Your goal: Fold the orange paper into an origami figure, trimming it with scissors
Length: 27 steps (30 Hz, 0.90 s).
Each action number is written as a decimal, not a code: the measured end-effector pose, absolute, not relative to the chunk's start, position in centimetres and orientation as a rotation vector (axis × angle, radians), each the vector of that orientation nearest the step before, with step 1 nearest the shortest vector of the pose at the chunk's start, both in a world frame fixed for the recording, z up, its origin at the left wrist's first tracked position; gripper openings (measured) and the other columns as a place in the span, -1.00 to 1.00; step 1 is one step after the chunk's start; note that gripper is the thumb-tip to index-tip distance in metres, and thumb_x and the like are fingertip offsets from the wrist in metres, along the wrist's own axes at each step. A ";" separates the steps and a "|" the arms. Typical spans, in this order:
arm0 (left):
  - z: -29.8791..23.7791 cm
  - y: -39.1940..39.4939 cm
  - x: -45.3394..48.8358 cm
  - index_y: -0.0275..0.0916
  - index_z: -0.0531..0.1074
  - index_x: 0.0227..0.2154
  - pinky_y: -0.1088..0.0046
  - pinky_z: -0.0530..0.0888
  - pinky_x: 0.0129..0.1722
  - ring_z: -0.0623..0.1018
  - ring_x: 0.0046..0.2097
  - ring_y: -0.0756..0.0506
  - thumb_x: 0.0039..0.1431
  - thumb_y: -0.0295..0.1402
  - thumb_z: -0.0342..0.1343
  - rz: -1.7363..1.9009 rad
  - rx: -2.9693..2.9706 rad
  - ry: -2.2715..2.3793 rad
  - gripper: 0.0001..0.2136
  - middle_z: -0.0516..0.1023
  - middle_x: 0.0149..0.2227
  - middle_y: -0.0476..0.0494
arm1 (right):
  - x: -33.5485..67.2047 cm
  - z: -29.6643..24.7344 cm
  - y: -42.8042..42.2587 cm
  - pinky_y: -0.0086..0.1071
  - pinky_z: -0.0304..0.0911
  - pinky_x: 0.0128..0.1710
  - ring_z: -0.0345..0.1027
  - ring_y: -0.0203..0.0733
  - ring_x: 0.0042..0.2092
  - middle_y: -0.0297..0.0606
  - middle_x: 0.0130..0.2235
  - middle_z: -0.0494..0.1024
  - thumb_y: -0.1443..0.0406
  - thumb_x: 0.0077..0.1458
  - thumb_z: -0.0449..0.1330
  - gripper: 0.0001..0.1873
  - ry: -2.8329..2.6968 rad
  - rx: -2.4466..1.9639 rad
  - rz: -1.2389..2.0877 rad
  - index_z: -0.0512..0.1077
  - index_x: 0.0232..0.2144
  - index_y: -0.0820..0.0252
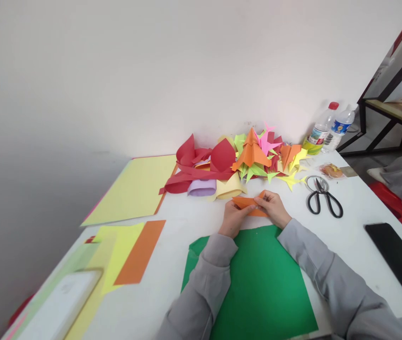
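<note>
Between my two hands is a folded piece of orange paper, held above the far edge of a green sheet. My left hand pinches its left side, with the thumb laid along the front. On the right side, my right hand grips the paper between thumb and fingers. Both thumbs come close together near the middle of the fold. Just beyond the hands stand paper crowns, one purple and one pale yellow. Some fingers are hidden behind the orange paper.
Folded paper planes and red paper shapes pile against the wall. Black-handled scissors and a black phone lie right. Two bottles stand at the back right. Yellow sheets, an orange strip and a white device lie left.
</note>
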<state>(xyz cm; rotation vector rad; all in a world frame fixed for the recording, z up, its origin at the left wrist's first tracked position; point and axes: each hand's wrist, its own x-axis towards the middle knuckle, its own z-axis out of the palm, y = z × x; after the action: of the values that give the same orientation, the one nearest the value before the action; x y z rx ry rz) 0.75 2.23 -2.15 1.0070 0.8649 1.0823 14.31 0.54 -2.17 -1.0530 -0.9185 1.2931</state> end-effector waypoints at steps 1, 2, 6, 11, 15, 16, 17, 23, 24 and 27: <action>-2.1 2.2 0.7 -0.33 0.53 -0.49 0.41 0.44 -0.32 0.51 -0.42 -0.04 -0.31 -0.38 0.38 1.078 1.009 0.860 -0.76 0.57 -0.47 -0.09 | 14.3 -2.2 0.5 -0.44 0.11 -0.53 0.12 -0.40 -0.60 -0.47 -0.67 0.30 0.07 -0.24 0.35 -0.58 -0.897 -1.053 1.307 0.24 -0.67 0.18; -2.1 2.2 0.7 -0.33 0.53 -0.49 0.41 0.44 -0.31 0.51 -0.41 -0.04 -0.31 -0.38 0.38 1.076 1.010 0.854 -0.76 0.57 -0.47 -0.09 | 14.3 -2.3 0.6 -0.44 0.11 -0.53 0.12 -0.41 -0.61 -0.47 -0.68 0.30 0.07 -0.23 0.35 -0.58 -0.874 -1.059 1.319 0.24 -0.67 0.18; -2.3 2.2 0.7 -0.34 0.52 -0.45 0.37 0.45 -0.27 0.53 -0.36 -0.07 -0.29 -0.39 0.37 1.081 0.989 0.836 -0.74 0.59 -0.42 -0.12 | 14.5 -2.5 0.7 -0.43 0.13 -0.52 0.17 -0.38 -0.61 -0.44 -0.69 0.31 0.01 -0.18 0.30 -0.58 -0.816 -1.103 1.322 0.30 -0.65 0.19; -2.3 2.4 0.7 -0.33 0.51 -0.43 0.36 0.45 -0.21 0.54 -0.33 -0.07 -0.31 -0.43 0.38 1.113 0.844 0.785 -0.73 0.59 -0.38 -0.11 | 14.5 -2.1 0.6 -0.42 0.13 -0.50 0.16 -0.37 -0.59 -0.41 -0.66 0.35 -0.02 -0.16 0.28 -0.56 -0.896 -1.126 1.270 0.31 -0.68 0.20; -2.1 2.5 0.7 -0.33 0.51 -0.45 0.40 0.44 -0.22 0.53 -0.34 -0.04 -0.32 -0.46 0.38 1.132 0.778 0.747 -0.74 0.58 -0.41 -0.09 | 14.5 -1.8 0.5 -0.41 0.09 -0.50 0.13 -0.37 -0.58 -0.41 -0.66 0.34 -0.02 -0.15 0.27 -0.57 -1.035 -1.161 1.186 0.32 -0.68 0.20; -2.1 2.5 0.7 -0.33 0.51 -0.45 0.40 0.44 -0.23 0.53 -0.34 -0.04 -0.32 -0.47 0.38 1.129 0.775 0.749 -0.74 0.58 -0.41 -0.09 | 14.5 -1.7 0.5 -0.41 0.08 -0.50 0.12 -0.37 -0.57 -0.42 -0.65 0.34 -0.02 -0.14 0.27 -0.57 -1.056 -1.167 1.169 0.32 -0.67 0.20; -2.1 2.5 0.7 -0.33 0.51 -0.45 0.41 0.44 -0.23 0.54 -0.34 -0.03 -0.32 -0.47 0.38 1.126 0.773 0.755 -0.73 0.59 -0.41 -0.09 | 14.5 -1.7 0.5 -0.41 0.06 -0.50 0.12 -0.37 -0.57 -0.42 -0.65 0.33 -0.02 -0.13 0.26 -0.57 -1.073 -1.170 1.155 0.31 -0.67 0.20; -2.3 2.6 0.7 -0.34 0.51 -0.44 0.40 0.44 -0.22 0.54 -0.33 -0.04 -0.32 -0.48 0.38 1.119 0.765 0.772 -0.73 0.59 -0.40 -0.10 | 14.6 -2.1 0.6 -0.42 0.04 -0.49 0.09 -0.38 -0.57 -0.44 -0.66 0.30 -0.01 -0.09 0.24 -0.57 -1.106 -1.147 1.150 0.29 -0.66 0.20; -2.3 2.6 0.7 -0.34 0.51 -0.44 0.40 0.44 -0.23 0.54 -0.34 -0.04 -0.32 -0.49 0.38 1.120 0.764 0.766 -0.73 0.58 -0.40 -0.10 | 14.6 -2.2 0.6 -0.42 0.04 -0.49 0.09 -0.38 -0.57 -0.45 -0.66 0.30 0.00 -0.09 0.24 -0.57 -1.087 -1.138 1.168 0.29 -0.66 0.20; -2.2 2.6 0.7 -0.34 0.51 -0.45 0.41 0.45 -0.24 0.53 -0.34 -0.04 -0.32 -0.49 0.37 1.121 0.765 0.745 -0.74 0.59 -0.40 -0.10 | 14.6 -2.2 0.6 -0.42 0.05 -0.49 0.10 -0.38 -0.57 -0.45 -0.66 0.30 0.01 -0.11 0.26 -0.58 -1.022 -1.115 1.228 0.30 -0.67 0.20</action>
<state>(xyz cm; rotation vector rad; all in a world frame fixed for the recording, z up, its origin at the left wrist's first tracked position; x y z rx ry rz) 0.70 2.60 -2.22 0.7654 0.7447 1.1208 14.62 0.64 -2.15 -1.1146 -1.0215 1.2285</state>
